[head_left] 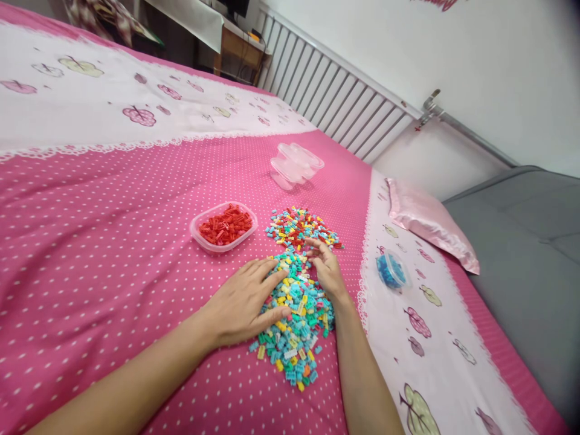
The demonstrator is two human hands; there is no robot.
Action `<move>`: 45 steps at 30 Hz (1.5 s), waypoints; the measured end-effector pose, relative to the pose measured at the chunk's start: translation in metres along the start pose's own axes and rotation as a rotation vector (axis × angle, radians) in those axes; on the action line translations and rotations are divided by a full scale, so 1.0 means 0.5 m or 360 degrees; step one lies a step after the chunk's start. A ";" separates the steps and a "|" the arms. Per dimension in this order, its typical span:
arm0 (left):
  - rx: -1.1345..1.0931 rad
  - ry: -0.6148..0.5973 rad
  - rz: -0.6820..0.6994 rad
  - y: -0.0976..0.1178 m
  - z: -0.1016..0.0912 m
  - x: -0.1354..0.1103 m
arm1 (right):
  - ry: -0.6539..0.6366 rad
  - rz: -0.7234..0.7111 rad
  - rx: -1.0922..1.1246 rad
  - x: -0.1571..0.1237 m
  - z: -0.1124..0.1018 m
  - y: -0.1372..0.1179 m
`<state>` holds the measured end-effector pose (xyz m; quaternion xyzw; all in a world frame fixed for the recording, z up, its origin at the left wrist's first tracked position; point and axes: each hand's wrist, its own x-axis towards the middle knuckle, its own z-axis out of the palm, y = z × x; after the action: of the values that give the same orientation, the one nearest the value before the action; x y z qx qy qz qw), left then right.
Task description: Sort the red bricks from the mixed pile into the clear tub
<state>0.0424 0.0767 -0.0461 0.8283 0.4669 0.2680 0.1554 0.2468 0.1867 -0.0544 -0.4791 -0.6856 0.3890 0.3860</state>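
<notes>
A big heap of small mixed building bricks (294, 326), mostly teal, blue and yellow, lies on the pink dotted bedspread. Beyond it, and meeting it, spreads a smaller pile of bricks (294, 225) with many red ones. My left hand (247, 299) rests flat along the heap's left side, fingers stretched out and touching bricks. On the right, where the two piles meet, my right hand (326, 269) has its fingers bent and apart, with no brick visible in them. Left of the smaller pile stands a clear tub (196, 234) filled with red bricks (225, 225).
Another clear tub with blue bricks (390, 270) sits on the white band at right. Stacked clear plastic containers or lids (296, 164) lie farther back. A pink pillow (428, 223), a grey headboard (521, 241) and a metal rail (335, 81) border the bed (136, 199).
</notes>
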 end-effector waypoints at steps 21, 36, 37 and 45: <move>0.0038 -0.0047 -0.0004 -0.001 0.000 0.002 | 0.0005 -0.0061 -0.0502 -0.001 -0.003 0.006; -0.0004 -0.0041 -0.0004 -0.002 -0.001 0.001 | 0.0036 -0.0027 -0.0033 0.003 -0.004 0.016; -0.0013 -0.0035 -0.0008 -0.002 -0.001 0.001 | 0.0068 -0.0026 -0.0005 0.003 -0.005 0.015; -0.0029 -0.0031 -0.0014 -0.001 0.000 -0.001 | 0.0023 -0.0084 -0.0348 0.001 -0.008 0.000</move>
<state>0.0417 0.0768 -0.0464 0.8272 0.4666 0.2636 0.1687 0.2502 0.1880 -0.0526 -0.5029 -0.7336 0.2980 0.3465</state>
